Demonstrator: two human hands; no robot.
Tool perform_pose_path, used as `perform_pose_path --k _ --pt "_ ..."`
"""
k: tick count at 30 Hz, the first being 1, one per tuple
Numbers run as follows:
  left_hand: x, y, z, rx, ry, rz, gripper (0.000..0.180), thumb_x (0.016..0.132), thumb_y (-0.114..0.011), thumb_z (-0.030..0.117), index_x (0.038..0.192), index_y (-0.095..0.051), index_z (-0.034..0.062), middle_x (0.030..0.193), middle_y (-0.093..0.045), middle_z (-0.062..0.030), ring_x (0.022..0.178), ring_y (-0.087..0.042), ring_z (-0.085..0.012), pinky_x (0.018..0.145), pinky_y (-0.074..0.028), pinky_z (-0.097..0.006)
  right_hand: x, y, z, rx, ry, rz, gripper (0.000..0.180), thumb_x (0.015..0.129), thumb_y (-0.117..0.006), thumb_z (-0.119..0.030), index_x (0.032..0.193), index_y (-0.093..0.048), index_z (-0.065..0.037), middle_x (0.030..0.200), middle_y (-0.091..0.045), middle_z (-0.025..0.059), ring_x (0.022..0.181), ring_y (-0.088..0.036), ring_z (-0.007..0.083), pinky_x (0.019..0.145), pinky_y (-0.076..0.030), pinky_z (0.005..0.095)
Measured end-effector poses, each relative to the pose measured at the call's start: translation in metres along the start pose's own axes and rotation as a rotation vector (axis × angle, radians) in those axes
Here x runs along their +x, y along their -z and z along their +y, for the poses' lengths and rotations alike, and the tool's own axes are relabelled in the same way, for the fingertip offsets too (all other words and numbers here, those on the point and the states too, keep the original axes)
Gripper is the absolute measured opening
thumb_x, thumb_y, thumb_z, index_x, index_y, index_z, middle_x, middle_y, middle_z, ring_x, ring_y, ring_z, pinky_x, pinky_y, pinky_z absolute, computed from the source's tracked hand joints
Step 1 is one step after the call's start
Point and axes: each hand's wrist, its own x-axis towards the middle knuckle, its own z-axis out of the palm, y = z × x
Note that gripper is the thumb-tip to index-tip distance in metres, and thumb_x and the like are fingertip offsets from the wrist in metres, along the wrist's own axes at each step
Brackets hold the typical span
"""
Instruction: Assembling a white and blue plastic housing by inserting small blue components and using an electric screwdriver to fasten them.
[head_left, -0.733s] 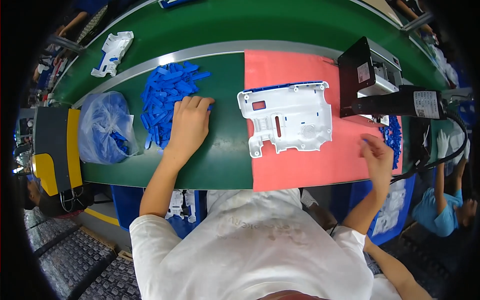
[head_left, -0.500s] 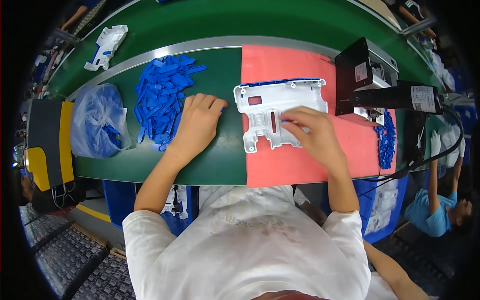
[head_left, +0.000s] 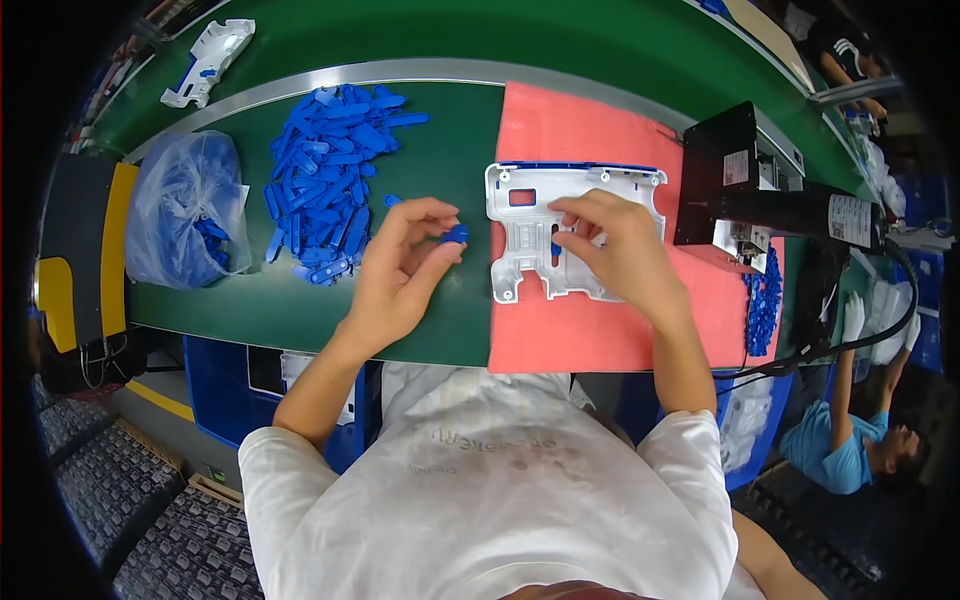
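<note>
My left hand (head_left: 398, 270) pinches a small blue plastic piece (head_left: 455, 234) between thumb and fingers, just left of the pink mat. A white plastic housing (head_left: 522, 215) with a blue strip along its far edge lies on the mat, inner side up. Over its right half is my right hand (head_left: 625, 245), thumb and forefinger apart with nothing visible between them. Under those fingertips, a blue piece (head_left: 556, 250) shows in the housing's narrow slot. A heap of long blue plastic pieces (head_left: 325, 180) lies beyond my left hand. One loose blue piece (head_left: 391, 201) sits by its knuckles.
A clear bag of blue parts (head_left: 188, 215) stands at the left, beside a yellow-and-black machine (head_left: 95, 250). On the right are a black metal fixture (head_left: 735, 180), a cable and small blue parts (head_left: 763, 305). Another white housing (head_left: 208, 62) lies at the far left.
My left hand has turned near the heap, and a blue piece now shows in its pinch. My right thumb and forefinger have parted over the housing; blue now shows in the slot.
</note>
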Motion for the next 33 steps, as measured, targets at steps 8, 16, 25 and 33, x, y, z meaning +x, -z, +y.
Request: perform_pose_path --k 8,16,25,33 --pt "0.026 -0.063 -0.01 -0.41 0.021 0.072 0.027 0.085 -0.062 -0.01 0.108 -0.051 -0.0024 0.101 -0.059 -0.0092 0.095 -0.061 -0.0125 0.076 -0.054 -0.023 -0.006 -0.005 -0.015 0.646 -0.163 0.038 0.022 0.085 -0.066 0.004 0.106 -0.065 0.007 0.089 -0.066 0.0065 0.08 -0.064 0.0121 0.072 -0.054 0.0243" --pt "0.042 -0.03 -0.006 0.695 -0.747 -0.405 0.045 0.069 -0.077 0.033 0.103 -0.063 0.0078 0.104 -0.06 -0.0073 0.096 -0.055 -0.0294 0.082 -0.044 -0.041 0.002 0.015 0.033 0.527 -0.142 -0.18 0.014 0.079 -0.07 -0.002 0.092 -0.07 0.003 0.077 -0.07 0.0086 0.074 -0.066 0.0122 0.068 -0.052 0.0257" --pt "0.05 -0.027 -0.02 0.92 -0.755 -0.71 0.054 0.07 -0.074 0.04 0.115 -0.064 0.012 0.108 -0.056 -0.0062 0.101 -0.051 -0.0254 0.088 -0.041 -0.041 0.02 0.009 0.029 0.077 0.086 -0.251 0.015 0.079 -0.068 -0.004 0.092 -0.069 0.002 0.082 -0.068 0.0136 0.072 -0.064 0.025 0.065 -0.05 0.0324" --pt "0.049 -0.027 -0.027 0.804 -0.716 -0.682 0.05 0.069 -0.076 0.033 0.112 -0.066 0.011 0.109 -0.056 -0.0066 0.101 -0.049 -0.027 0.087 -0.043 -0.041 0.019 0.005 0.026 -0.003 0.145 -0.14 0.016 0.073 -0.071 -0.002 0.088 -0.068 0.002 0.08 -0.065 0.0116 0.071 -0.063 0.0259 0.063 -0.049 0.0335"
